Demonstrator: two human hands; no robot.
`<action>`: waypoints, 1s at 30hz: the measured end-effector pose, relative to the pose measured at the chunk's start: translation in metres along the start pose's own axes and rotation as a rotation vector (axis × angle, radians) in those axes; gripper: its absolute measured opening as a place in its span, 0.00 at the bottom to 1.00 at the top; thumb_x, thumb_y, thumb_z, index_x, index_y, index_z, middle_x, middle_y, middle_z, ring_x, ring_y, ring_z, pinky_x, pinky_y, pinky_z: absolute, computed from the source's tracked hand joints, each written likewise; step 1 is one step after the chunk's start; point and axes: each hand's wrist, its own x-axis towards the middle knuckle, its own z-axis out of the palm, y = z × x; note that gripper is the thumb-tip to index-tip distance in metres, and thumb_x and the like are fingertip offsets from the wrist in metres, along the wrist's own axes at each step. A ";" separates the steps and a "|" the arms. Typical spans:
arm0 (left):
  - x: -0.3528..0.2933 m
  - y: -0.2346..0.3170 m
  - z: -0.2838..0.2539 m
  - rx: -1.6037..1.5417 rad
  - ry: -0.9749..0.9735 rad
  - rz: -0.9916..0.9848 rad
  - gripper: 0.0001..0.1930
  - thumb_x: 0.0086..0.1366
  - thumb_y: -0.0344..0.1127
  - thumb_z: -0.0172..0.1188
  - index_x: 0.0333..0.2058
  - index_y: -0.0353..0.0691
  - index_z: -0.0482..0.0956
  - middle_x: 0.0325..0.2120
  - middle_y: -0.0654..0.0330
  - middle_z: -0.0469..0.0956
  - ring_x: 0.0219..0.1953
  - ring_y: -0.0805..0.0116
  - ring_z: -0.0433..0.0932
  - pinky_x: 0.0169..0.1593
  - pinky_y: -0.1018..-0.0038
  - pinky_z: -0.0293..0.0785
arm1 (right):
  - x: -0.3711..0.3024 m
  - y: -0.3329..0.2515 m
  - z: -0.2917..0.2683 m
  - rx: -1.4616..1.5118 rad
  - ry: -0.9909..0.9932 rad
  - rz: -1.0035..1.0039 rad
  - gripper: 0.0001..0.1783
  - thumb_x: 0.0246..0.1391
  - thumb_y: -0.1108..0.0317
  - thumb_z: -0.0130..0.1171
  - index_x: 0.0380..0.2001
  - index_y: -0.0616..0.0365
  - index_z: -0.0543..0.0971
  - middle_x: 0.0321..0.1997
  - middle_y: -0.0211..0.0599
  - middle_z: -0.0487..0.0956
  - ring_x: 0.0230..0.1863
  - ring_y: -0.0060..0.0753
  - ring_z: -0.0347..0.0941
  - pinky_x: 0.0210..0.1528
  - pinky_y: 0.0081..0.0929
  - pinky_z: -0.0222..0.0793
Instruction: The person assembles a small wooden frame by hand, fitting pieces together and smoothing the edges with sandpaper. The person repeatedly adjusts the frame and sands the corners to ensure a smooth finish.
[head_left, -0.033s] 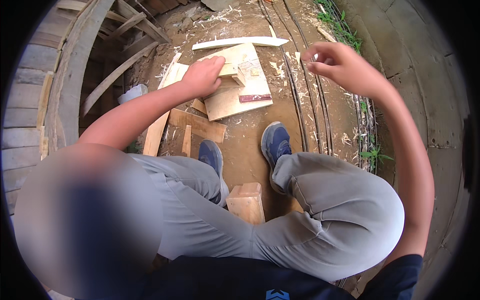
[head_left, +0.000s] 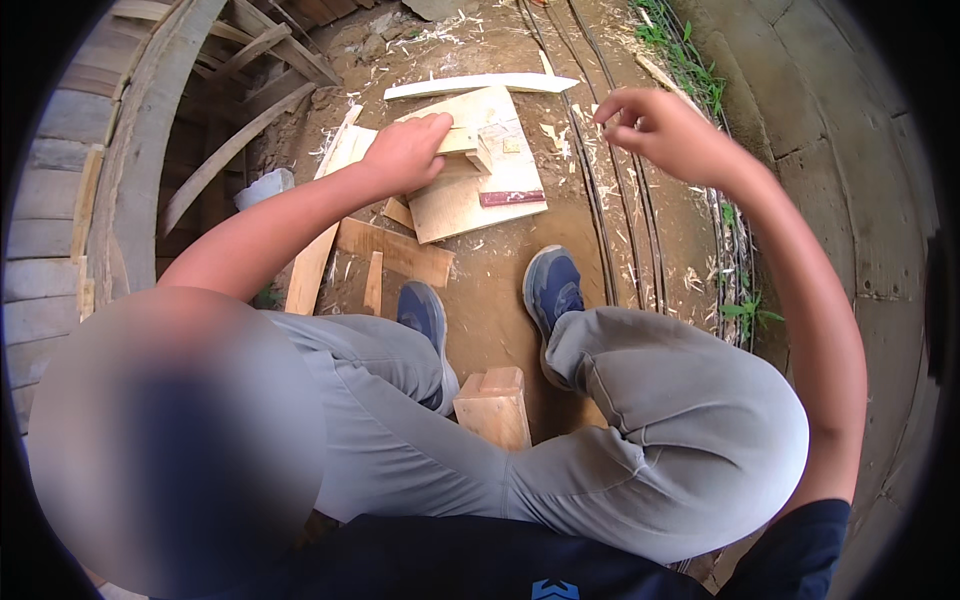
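Observation:
My left hand [head_left: 405,155] is closed on the near-left end of a small piece of pale wood [head_left: 462,140], which rests on a wide flat board [head_left: 450,210] on the ground. Under my fingers, part of that piece is hidden. A short dark red strip [head_left: 510,198] lies along the board's near right edge. Off to the right, my right hand [head_left: 665,135] is raised in the air with fingers loosely curled and a gap between thumb and forefinger. Nothing shows in it.
A long pale stick [head_left: 480,87] lies beyond the board. Wood offcuts [head_left: 395,250] are scattered at its left, shavings around. Dark cables [head_left: 615,200] run along the right. A wooden block [head_left: 492,405] stands between my legs. A wall [head_left: 840,170] rises at right.
My right hand has shifted slightly left and down, and its arm has come in a little. The left hand stays on the wood.

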 end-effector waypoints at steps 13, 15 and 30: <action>0.018 -0.026 0.002 -0.079 0.024 -0.013 0.21 0.60 0.47 0.69 0.46 0.44 0.75 0.33 0.51 0.85 0.36 0.49 0.85 0.38 0.56 0.81 | 0.092 0.051 0.213 -0.145 -0.005 -0.481 0.23 0.52 0.63 0.72 0.52 0.50 0.79 0.50 0.38 0.76 0.55 0.46 0.73 0.58 0.43 0.69; 0.016 -0.025 0.002 -0.086 0.019 -0.001 0.20 0.60 0.46 0.69 0.45 0.44 0.75 0.32 0.52 0.85 0.36 0.49 0.85 0.37 0.56 0.81 | 0.096 0.056 0.217 -0.091 0.034 -0.498 0.21 0.52 0.66 0.71 0.50 0.50 0.81 0.48 0.35 0.77 0.53 0.46 0.73 0.57 0.43 0.69; 0.027 -0.031 -0.014 -0.209 -0.072 -0.152 0.19 0.56 0.39 0.66 0.47 0.40 0.81 0.29 0.47 0.84 0.35 0.45 0.83 0.39 0.57 0.78 | 0.100 0.048 0.185 0.142 0.004 -0.134 0.12 0.68 0.66 0.51 0.51 0.54 0.73 0.42 0.49 0.84 0.45 0.58 0.80 0.48 0.54 0.74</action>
